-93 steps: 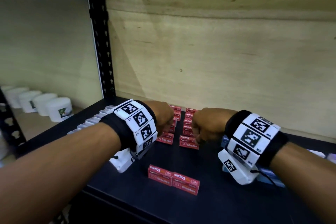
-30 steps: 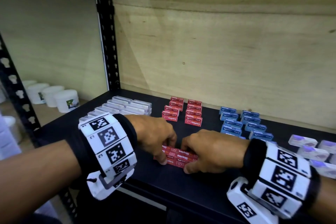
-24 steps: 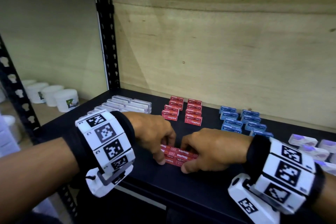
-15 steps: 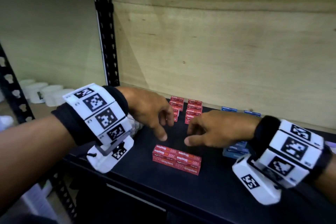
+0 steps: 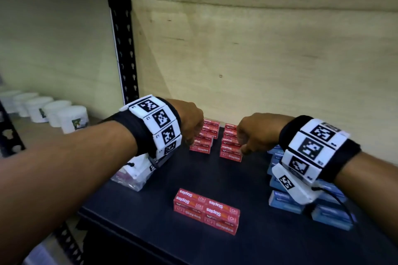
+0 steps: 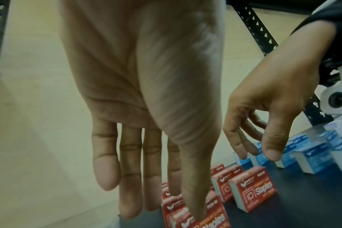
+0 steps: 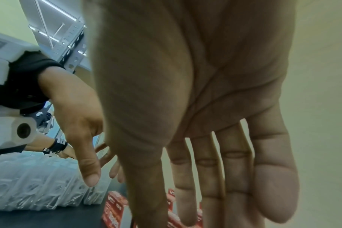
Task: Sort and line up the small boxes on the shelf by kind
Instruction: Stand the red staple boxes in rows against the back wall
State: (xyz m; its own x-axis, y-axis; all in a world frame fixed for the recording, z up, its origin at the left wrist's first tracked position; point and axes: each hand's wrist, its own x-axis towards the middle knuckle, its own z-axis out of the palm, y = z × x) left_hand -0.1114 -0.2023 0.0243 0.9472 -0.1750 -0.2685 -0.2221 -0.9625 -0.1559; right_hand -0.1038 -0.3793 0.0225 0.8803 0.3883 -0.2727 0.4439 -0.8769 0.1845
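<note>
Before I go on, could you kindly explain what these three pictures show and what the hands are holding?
No machine here: a person wears tagged wristbands and cameras. One picture comes from the head, the other two look along each palm from the wrists. The left hand and right hand hover with relaxed fingers over two rows of red staple boxes at the back of the dark shelf, holding nothing. A block of red staple boxes sits apart near the front edge. Blue boxes lie right, clear-wrapped packs left.
</note>
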